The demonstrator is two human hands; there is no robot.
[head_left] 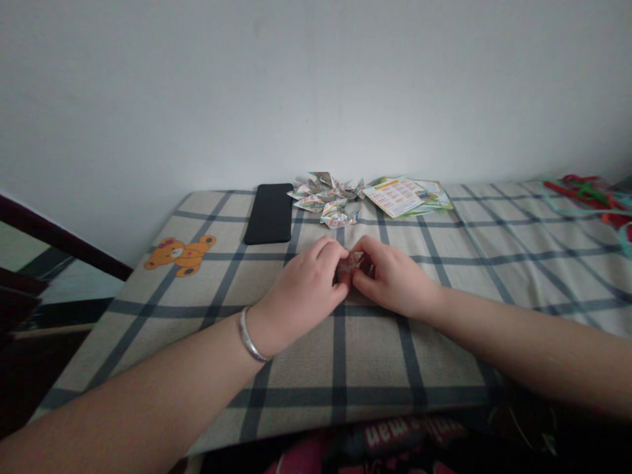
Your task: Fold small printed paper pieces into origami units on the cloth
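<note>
Between my fingertips is a small folded piece of printed paper (353, 260), mostly hidden by my hands. My left hand (316, 276), with a silver bangle at its wrist, pinches it from the left. From the right, my right hand (392, 273) grips the same piece with curled thumb and forefinger. Both hands rest low over the checked tablecloth. Just beyond them lies a cluster of folded paper pieces (326, 197) with similar print. Right of that cluster is a stack of flat printed sheets (402, 196).
A black phone (270, 214) lies left of the folded pieces. An orange teddy bear picture (182, 255) shows on the checked tablecloth (197, 336) at left. Red, green and pale blue strands (592, 197) are heaped at far right. A white wall (316, 92) rises behind the table.
</note>
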